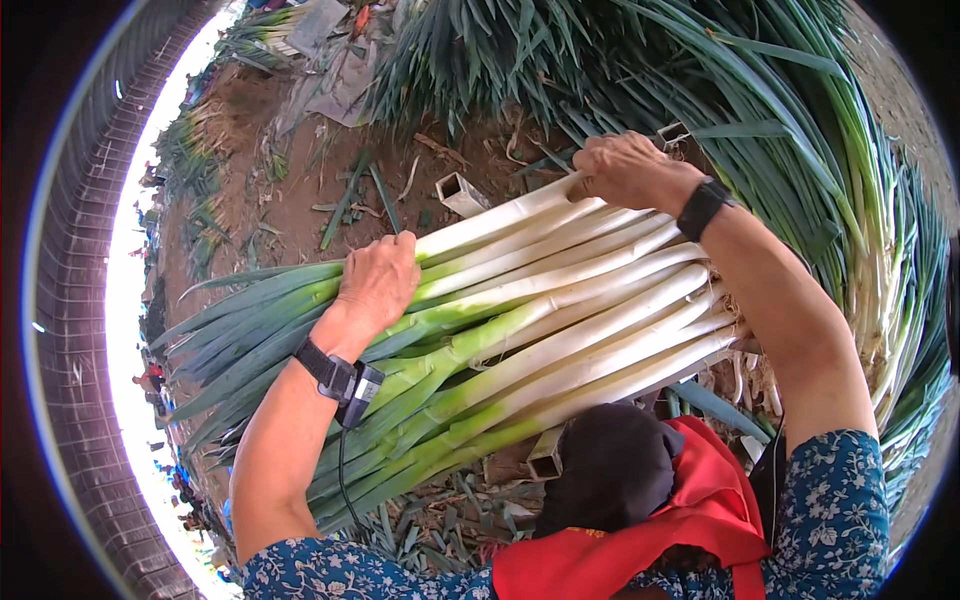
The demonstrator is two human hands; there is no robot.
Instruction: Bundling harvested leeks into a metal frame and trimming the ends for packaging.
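Note:
A broad layer of long green onions (560, 320) lies side by side in front of me, green leaves to the left and white stalks to the right. My left hand (378, 278) is closed over the far edge of the layer, where white turns to green. At the right, my right hand (635, 172) curls its fingers round the root end of the farthest stalk. The fingertips of both hands are partly hidden behind the stalks. Square metal tube ends (462, 194) stick out beneath the layer on its far and near sides.
More green onions (740, 90) are heaped at the far side and along the right. Loose leaves and scraps litter the brown soil (290, 190). A red cloth (640, 530) and a dark rounded shape (610, 465) are close to my body. A ribbed wall (80, 300) curves at far left.

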